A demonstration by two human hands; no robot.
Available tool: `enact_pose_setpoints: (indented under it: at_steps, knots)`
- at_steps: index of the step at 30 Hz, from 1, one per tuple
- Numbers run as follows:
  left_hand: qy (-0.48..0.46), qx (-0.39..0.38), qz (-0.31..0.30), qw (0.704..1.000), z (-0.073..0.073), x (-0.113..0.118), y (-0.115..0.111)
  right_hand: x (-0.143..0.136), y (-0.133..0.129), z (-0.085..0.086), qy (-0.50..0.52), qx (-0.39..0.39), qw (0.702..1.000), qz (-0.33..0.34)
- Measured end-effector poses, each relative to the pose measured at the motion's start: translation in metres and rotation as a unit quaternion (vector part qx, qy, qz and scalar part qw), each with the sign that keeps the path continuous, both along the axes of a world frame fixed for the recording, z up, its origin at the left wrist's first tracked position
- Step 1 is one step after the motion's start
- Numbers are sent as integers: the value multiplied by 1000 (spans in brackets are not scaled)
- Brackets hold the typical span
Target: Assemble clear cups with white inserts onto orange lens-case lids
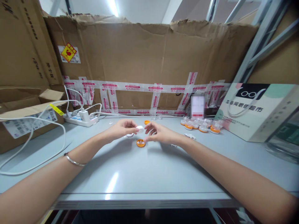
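My left hand (126, 128) pinches a small round white plastic piece (140, 128) between thumb and fingers, above the table. Close on its right is my right hand (157, 132), its fingers curved and apart, with nothing visible between them. Below the two hands lies a shallow orange round cap (140, 143) with small white parts inside. Another white round piece (130, 135) rests under my left hand, partly hidden by it. A second orange ring-like cap (147, 122) sits just behind the hands.
Several clear containers with orange or white bases (203, 126) stand at the right rear, beside a paper bag (254, 112). Small white parts (190, 136) lie near my right forearm. A power strip (80, 119) with white cables and an open carton (30, 115) occupy the left. Cardboard (149, 53) walls the back.
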State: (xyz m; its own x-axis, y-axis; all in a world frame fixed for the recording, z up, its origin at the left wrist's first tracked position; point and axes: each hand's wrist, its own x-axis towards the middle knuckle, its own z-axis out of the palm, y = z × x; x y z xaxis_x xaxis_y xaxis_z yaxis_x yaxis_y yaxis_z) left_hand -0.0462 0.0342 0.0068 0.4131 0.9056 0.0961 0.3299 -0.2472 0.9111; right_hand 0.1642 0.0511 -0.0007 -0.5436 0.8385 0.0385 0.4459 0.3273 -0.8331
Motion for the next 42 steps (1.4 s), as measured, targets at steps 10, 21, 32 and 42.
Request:
enact_pose_setpoints:
  at_steps: [10,21,32,42]
  knots:
    - [37,-39,-54,997,-12,-8,11,-9,-8,-21,-15,30,999,16]
    - [69,-33,-77,994,-19,-10,15,-12,-7,-23,11,36,999,16]
    - [76,5,-108,991,-19,-10,16,-12,-9,-19,8,28,999,13]
    - [112,78,-123,983,-13,-5,11,-13,-8,-21,14,17,1000,3]
